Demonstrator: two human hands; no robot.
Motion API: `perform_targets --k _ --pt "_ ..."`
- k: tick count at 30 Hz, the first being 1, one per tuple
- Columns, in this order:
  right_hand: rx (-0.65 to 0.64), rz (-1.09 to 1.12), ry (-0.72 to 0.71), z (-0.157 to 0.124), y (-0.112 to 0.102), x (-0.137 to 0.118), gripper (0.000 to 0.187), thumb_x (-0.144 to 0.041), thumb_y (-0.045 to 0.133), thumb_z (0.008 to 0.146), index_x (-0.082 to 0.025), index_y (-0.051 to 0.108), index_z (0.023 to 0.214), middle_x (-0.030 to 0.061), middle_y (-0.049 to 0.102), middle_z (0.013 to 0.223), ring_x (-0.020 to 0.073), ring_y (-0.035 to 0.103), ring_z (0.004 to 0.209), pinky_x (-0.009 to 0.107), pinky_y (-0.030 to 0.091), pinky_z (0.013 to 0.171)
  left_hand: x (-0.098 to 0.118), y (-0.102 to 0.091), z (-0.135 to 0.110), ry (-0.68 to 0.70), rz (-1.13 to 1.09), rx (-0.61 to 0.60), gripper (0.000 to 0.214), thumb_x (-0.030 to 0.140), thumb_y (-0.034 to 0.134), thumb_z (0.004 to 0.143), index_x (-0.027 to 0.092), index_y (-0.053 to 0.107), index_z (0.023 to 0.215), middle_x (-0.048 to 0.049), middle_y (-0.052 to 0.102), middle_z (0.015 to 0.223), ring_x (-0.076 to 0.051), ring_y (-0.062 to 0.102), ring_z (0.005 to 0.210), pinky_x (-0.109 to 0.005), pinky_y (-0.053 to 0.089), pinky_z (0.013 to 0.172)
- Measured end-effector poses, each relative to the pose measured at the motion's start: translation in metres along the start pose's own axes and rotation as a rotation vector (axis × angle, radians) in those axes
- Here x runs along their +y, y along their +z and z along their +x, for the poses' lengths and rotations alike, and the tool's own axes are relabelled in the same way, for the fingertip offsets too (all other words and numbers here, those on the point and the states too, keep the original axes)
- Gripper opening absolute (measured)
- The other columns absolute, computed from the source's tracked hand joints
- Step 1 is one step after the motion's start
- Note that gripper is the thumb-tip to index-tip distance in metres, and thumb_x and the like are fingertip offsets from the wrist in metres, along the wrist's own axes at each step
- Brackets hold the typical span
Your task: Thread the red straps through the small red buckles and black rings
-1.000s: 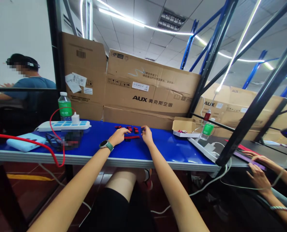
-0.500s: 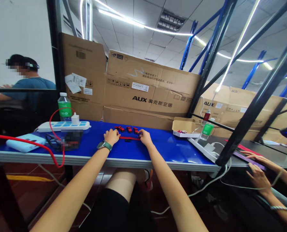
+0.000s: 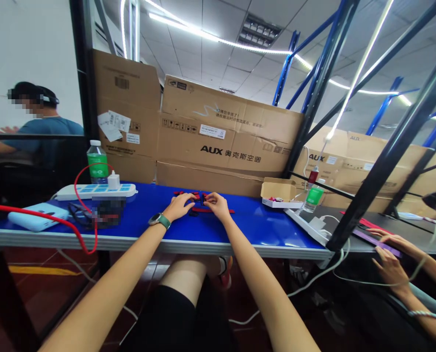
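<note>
My left hand, with a green-strapped watch on its wrist, is over the blue tabletop, its fingers stretched toward the right hand and closed at a small black piece. My right hand pinches that same piece from the other side. What the piece is exactly is too small to tell. Just below the fingers a red strap lies flat, its right end poking out past my right hand. A second little black part lies beside the strap. Red-and-black pieces behind the hands are mostly covered by my fingers.
On the left are a power strip, a green-labelled bottle, a light-blue box-like device and a red cable. An open small carton stands right, near a metal post. Cardboard closes the back. Another person's hands are far right.
Both hands have come together, the left moving right from the strap's left end and the right moving slightly left. They now cover most of the red-and-black pieces; the strap's right end shows.
</note>
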State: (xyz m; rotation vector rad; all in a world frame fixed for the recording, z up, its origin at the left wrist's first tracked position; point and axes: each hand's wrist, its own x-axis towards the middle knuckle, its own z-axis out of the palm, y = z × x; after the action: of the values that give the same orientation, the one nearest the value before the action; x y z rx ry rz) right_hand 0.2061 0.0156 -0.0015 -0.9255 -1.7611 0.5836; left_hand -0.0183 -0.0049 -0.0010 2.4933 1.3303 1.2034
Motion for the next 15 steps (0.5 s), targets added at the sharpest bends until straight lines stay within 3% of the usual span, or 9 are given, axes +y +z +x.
perform_targets --k 3,5,10,12,15 --pt "-0.053 0.062 0.008 -0.003 0.006 -0.002 0.035 -0.038 0.079 0.067 -0.022 0.056 0.088 -0.0011 0.070 0.075 0.0185 0.071 0.073 0.029 0.057 0.071 0.005 -0.002 0.000 0.192 -0.095 0.019 0.044 0.035 0.066 0.088 0.021 0.060 0.129 -0.0086 0.068 0.125 -0.021 0.065 0.101 -0.034 0.051 0.093" --pt "-0.077 0.109 0.006 -0.005 0.010 -0.003 0.038 -0.041 0.080 0.066 -0.023 0.053 0.086 -0.0018 0.070 0.075 0.0179 0.070 0.071 0.029 0.057 0.069 0.008 -0.003 0.001 0.249 -0.099 0.022 0.036 0.033 0.065 0.089 0.020 0.065 0.122 -0.0088 0.070 0.119 -0.021 0.065 0.102 -0.034 0.050 0.094" --pt "-0.151 0.176 0.034 -0.006 0.015 -0.002 0.022 -0.040 0.065 0.084 -0.023 0.054 0.092 -0.0004 0.070 0.083 0.0179 0.072 0.077 0.033 0.059 0.076 0.006 -0.004 0.003 0.201 -0.081 0.084 0.014 0.025 0.061 0.091 0.020 0.072 0.097 -0.0069 0.074 0.100 -0.022 0.067 0.096 -0.034 0.050 0.092" --pt "-0.154 0.027 -0.032 -0.006 0.014 -0.001 0.011 -0.029 0.058 0.090 -0.022 0.059 0.098 0.0032 0.072 0.097 0.0180 0.071 0.091 0.035 0.056 0.088 0.004 -0.004 0.004 0.163 -0.085 0.110 0.010 0.022 0.061 0.090 0.020 0.071 0.090 -0.0057 0.073 0.093 -0.021 0.067 0.090 -0.033 0.050 0.088" --pt "-0.211 -0.375 -0.131 -0.005 0.008 -0.001 0.019 -0.018 0.063 0.088 -0.021 0.067 0.107 0.0070 0.070 0.117 0.0219 0.062 0.115 0.041 0.046 0.104 0.001 -0.003 0.005 0.107 -0.106 0.234 0.008 0.018 0.058 0.089 0.019 0.066 0.089 -0.0061 0.071 0.091 -0.021 0.066 0.088 -0.034 0.051 0.085"
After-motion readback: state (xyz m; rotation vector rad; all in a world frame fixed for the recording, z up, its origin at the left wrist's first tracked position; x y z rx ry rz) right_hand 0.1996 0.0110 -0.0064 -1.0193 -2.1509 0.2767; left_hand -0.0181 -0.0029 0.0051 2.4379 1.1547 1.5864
